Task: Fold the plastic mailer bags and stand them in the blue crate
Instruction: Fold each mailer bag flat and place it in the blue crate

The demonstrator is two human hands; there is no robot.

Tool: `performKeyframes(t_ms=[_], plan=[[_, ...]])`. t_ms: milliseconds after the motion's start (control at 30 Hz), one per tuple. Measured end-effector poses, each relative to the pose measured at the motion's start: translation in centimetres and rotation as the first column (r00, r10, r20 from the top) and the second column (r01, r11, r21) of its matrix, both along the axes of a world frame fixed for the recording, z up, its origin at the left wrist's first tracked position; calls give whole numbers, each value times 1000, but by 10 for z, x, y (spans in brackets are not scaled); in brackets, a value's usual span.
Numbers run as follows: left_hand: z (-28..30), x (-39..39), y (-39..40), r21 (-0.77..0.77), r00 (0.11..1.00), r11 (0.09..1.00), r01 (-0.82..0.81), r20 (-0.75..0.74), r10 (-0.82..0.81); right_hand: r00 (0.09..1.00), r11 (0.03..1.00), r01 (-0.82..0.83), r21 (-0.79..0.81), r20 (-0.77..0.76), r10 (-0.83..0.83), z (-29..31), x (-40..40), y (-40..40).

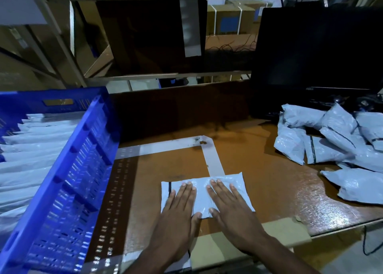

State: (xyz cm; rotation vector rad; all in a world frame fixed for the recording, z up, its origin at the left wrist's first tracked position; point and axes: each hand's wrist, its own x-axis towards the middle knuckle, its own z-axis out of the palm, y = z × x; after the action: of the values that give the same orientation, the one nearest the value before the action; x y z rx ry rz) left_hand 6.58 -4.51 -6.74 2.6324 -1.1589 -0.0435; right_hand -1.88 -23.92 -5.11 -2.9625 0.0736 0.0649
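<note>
Grey-white plastic, a folded mailer bag [205,195], lies flat on the brown table [269,182] in front of the person, its far edge overlapping a strip of white tape [214,162] that marks a corner on the tabletop. Both hands press down on it side by side. The left hand [176,217] covers the bag's left half, fingers straight and close together with their tips short of the far edge, thumb at the near edge. The right hand [232,209] covers the right half, fingers straight and slightly spread, thumb also at the near edge. The bag shows in the narrow gap between the two hands and beyond the fingertips. To the left stands the blue crate [83,170], with a row of folded bags [31,157] standing on edge inside it. On the right of the table, well apart from the hands, lies a loose pile of mailer bags [331,141], in front of a dark monitor [319,52].
</note>
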Motion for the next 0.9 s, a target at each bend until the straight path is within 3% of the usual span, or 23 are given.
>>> performKeyframes(t_ms=[300,533,633,900], plan=[[5,-4,4,12,999,999,32,8,-32,998,994,-59,89,14,58,4,-4,-4],[14,-14,8,2,991,998,69,112,-68,992,981,-114,155,69,104,18,-10,7],[4,-15,12,36,988,990,135,70,-138,988,973,-153,172,48,147,6,-16,9],[6,-19,12,61,994,992,112,9,-113,990,975,-141,173,46,135,3,-16,11]])
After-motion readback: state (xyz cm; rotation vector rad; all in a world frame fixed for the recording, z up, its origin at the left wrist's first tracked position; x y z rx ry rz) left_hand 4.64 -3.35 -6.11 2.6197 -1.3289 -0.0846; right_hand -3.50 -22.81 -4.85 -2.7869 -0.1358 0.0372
